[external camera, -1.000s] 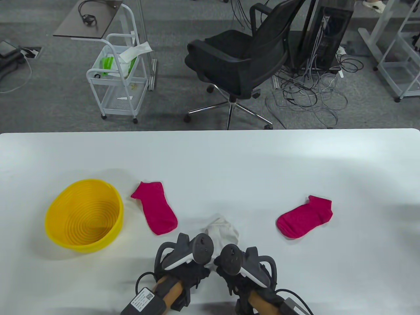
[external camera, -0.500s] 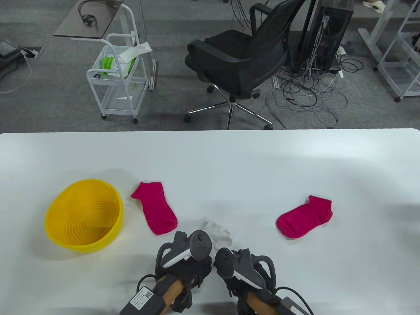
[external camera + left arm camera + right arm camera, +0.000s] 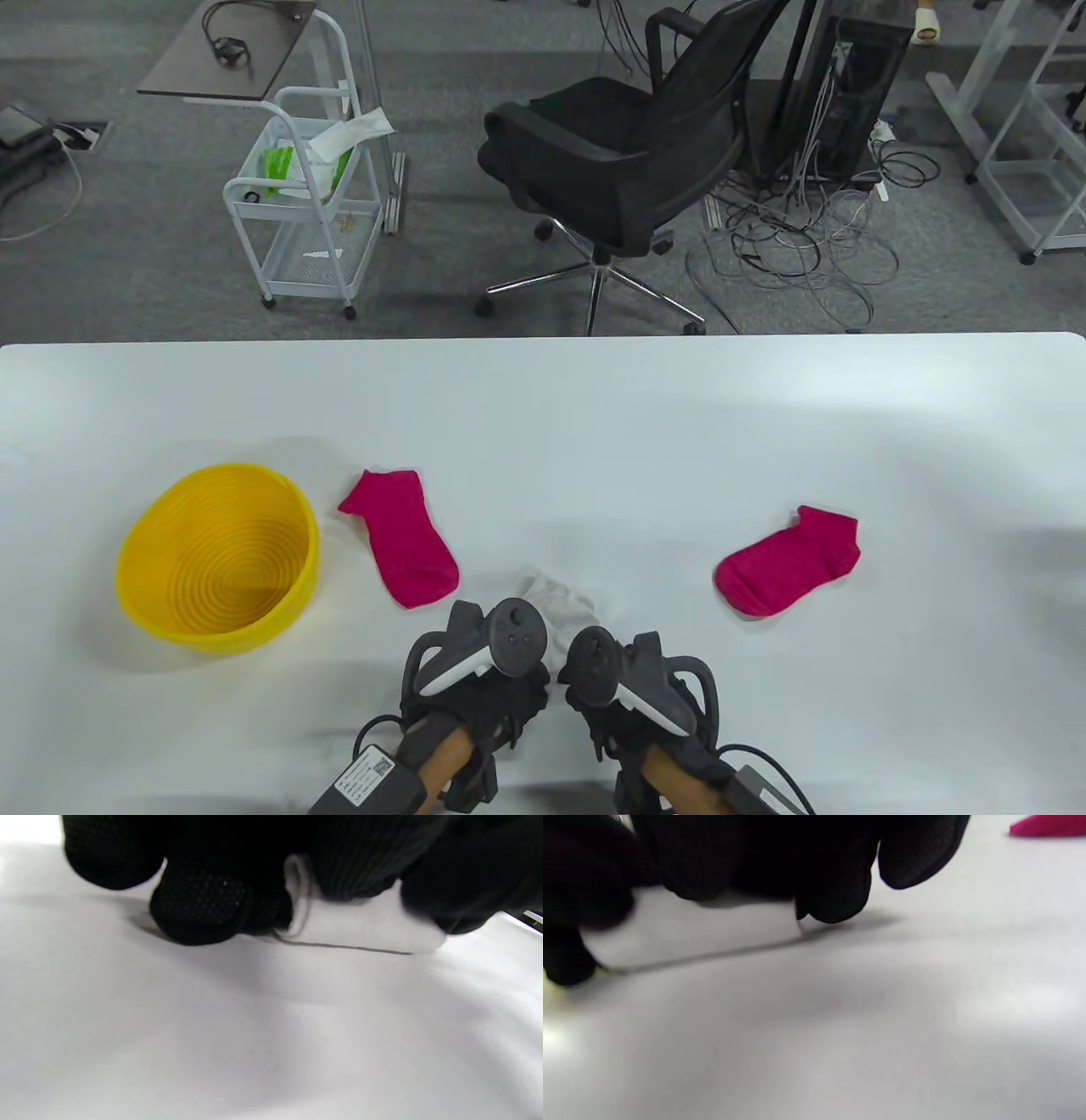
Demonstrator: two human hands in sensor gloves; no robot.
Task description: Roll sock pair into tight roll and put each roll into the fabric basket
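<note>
Both hands on the white sock roll, near bench edge.

Left hand (image 3: 475, 679) and right hand (image 3: 632, 688) lie side by side, gloved fingers (image 3: 199, 908) curled over a white fabric sock roll (image 3: 556, 598) resting on the white bench (image 3: 594, 424); both grip it, the loose end poking out just ahead of the fingertips. Pink ankle sock (image 3: 405, 536) lies ahead-left of the left hand; second pink ankle sock (image 3: 787, 560) lies ahead-right of the right hand, well apart from it. Round yellow ribbed basket (image 3: 136, 594) sits far left of the left hand, just beside the first pink sock, nothing visible inside.
</note>
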